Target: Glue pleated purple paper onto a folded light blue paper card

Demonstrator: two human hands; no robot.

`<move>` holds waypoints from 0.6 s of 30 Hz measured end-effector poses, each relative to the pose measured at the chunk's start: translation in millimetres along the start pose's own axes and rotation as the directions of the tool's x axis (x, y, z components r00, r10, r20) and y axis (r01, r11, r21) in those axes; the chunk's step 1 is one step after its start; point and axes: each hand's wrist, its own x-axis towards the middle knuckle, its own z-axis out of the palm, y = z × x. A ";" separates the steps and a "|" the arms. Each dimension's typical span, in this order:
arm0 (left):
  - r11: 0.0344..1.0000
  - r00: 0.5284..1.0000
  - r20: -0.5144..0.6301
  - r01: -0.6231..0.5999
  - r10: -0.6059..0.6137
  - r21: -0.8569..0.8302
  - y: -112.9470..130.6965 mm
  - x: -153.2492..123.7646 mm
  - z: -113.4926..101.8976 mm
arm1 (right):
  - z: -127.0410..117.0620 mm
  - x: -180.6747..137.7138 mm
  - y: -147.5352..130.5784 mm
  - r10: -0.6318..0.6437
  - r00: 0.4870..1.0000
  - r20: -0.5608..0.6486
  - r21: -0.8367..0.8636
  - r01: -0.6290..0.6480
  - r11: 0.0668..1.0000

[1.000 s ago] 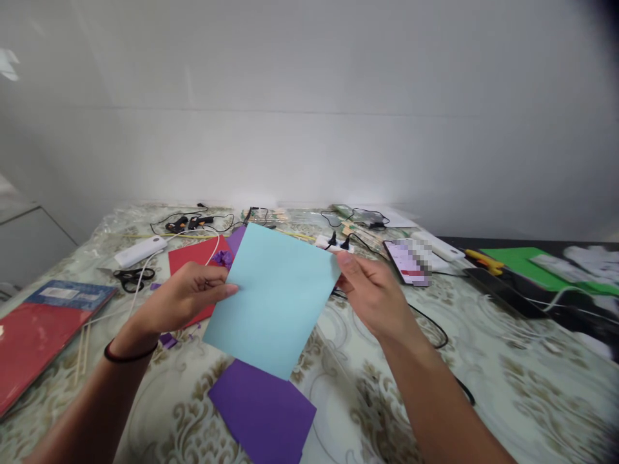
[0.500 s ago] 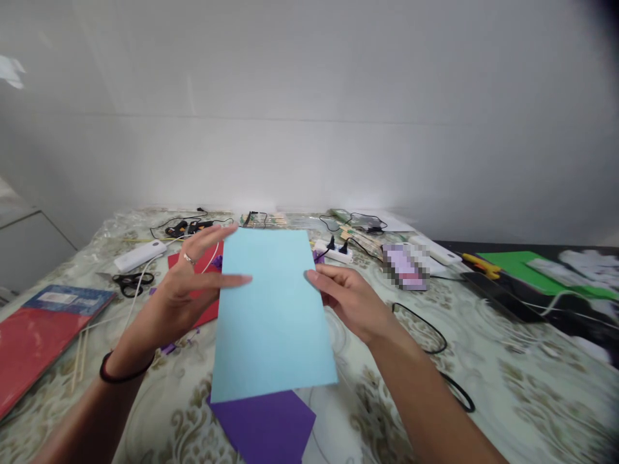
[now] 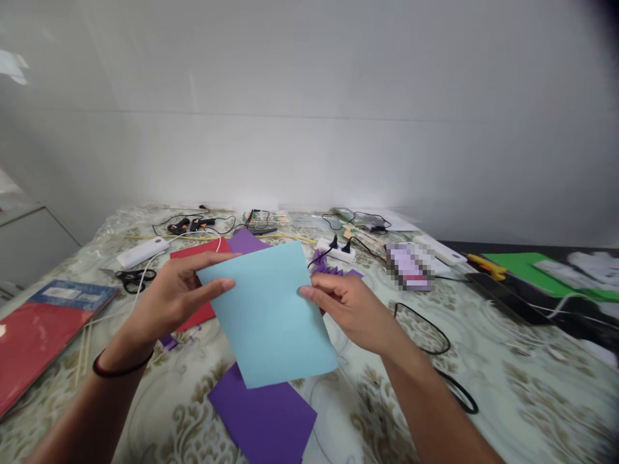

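— So where is the light blue paper sheet (image 3: 271,316)?
— Up off the table (image 3: 507,386), tilted, spanning between both hands.
— How is it gripped?
— The left hand (image 3: 169,299) pinches its upper left corner, thumb on top; the right hand (image 3: 348,306) pinches the right edge midway.
— And underneath?
— A purple sheet (image 3: 264,419) lies by the table's near edge, scissors (image 3: 135,278) toward the left edge.

A flat purple paper sheet (image 3: 268,419) lies on the floral-patterned worktop (image 3: 507,399). To the left are a red paper sheet (image 3: 193,250), black-handled scissors (image 3: 135,278), a white power bank (image 3: 142,252) and a red folder (image 3: 29,348). To the right are a white power strip (image 3: 333,251) and a looped black cable (image 3: 435,341).
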 end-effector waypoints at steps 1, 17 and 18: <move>0.998 0.999 -0.034 -0.013 0.015 0.059 -0.3 -0.7 1.3 | -0.4 0.1 0.8 -0.005 1.000 0.000 0.007 0.005 1.000; 0.974 0.993 0.121 -0.045 0.019 0.222 6.1 -6.5 -0.1 | 2.4 2.0 -0.6 -0.094 0.978 -0.184 -0.065 0.084 0.994; 0.962 0.991 0.129 -0.058 0.024 0.265 8.6 -7.6 1.6 | 3.9 1.3 -2.4 -0.100 0.983 -0.152 -0.100 0.085 0.991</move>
